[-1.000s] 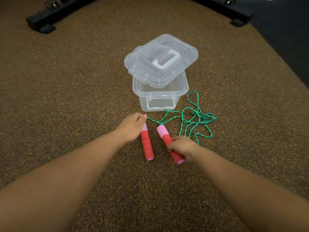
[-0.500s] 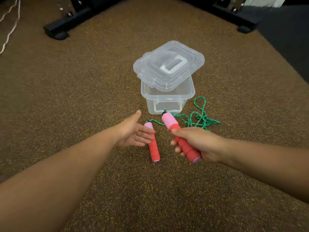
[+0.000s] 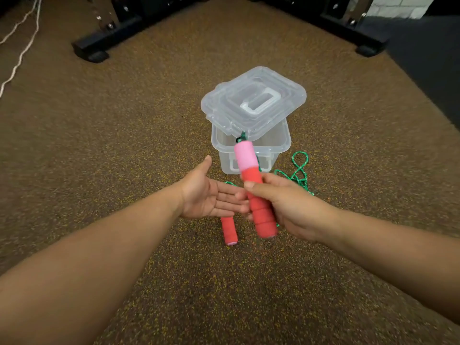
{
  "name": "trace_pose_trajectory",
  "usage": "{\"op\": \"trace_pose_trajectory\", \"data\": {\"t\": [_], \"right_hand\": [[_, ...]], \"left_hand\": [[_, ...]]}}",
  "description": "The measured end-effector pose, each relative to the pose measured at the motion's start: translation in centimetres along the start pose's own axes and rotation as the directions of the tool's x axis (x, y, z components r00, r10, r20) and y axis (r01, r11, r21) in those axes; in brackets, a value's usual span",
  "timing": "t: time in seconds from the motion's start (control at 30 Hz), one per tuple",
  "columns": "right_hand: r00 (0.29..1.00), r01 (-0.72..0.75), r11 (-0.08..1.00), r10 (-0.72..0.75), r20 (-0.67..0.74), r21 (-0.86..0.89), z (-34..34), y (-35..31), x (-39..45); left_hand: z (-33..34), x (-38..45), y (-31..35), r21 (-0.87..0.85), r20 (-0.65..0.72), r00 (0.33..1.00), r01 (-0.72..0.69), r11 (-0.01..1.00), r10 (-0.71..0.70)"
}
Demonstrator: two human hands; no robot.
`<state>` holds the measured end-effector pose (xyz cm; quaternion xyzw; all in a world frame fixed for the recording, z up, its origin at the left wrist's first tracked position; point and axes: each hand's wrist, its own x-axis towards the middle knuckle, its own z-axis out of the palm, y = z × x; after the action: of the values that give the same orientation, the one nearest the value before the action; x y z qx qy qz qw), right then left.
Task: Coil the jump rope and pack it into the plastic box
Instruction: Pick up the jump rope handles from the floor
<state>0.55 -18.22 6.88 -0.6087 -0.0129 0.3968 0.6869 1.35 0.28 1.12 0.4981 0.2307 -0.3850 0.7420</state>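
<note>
My right hand (image 3: 286, 207) grips one red and pink jump rope handle (image 3: 251, 180), held upright above the floor with its pink end up. My left hand (image 3: 206, 195) is open, palm facing right, its fingertips close to that handle. The second red handle (image 3: 229, 231) lies on the floor below my left hand, partly hidden by it. The green rope (image 3: 300, 170) lies tangled on the floor right of the box. The clear plastic box (image 3: 281, 143) stands just beyond the hands, and its clear lid (image 3: 254, 100) rests askew on top, leaving the near side uncovered.
The floor is brown speckled rubber matting. Black equipment feet (image 3: 92, 52) stand at the far left and another black foot (image 3: 368, 49) at the far right. A white cord (image 3: 22, 48) runs along the left edge. Darker flooring (image 3: 428, 58) lies at the right.
My right hand has lifted its handle off the floor and raised it upright. My left hand let go of the other handle, opened, and now faces the raised one.
</note>
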Motion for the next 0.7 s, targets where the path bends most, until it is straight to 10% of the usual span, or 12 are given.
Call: {"op": "trace_pose_trajectory", "data": {"t": [0.23,0.4,0.7], "right_hand": [[0.923,0.377,0.912,-0.384,-0.010,-0.162,0.7,-4.0,-0.5],[0.979,0.128,0.943,-0.071,0.191,-0.307,1.2,-0.2,-1.2],[0.966,0.040,0.912,0.070,0.250,-0.408,0.5,3.6,-1.6]], "left_hand": [[-0.1,-0.6,0.4,-0.036,0.069,0.998,0.005,0.999,-0.002],[0.2,-0.9,0.6,-0.129,0.047,0.998,-0.046,0.991,0.052],[0.4,-1.2,1.7,-0.214,0.030,0.994,-0.099,0.972,0.107]]}}
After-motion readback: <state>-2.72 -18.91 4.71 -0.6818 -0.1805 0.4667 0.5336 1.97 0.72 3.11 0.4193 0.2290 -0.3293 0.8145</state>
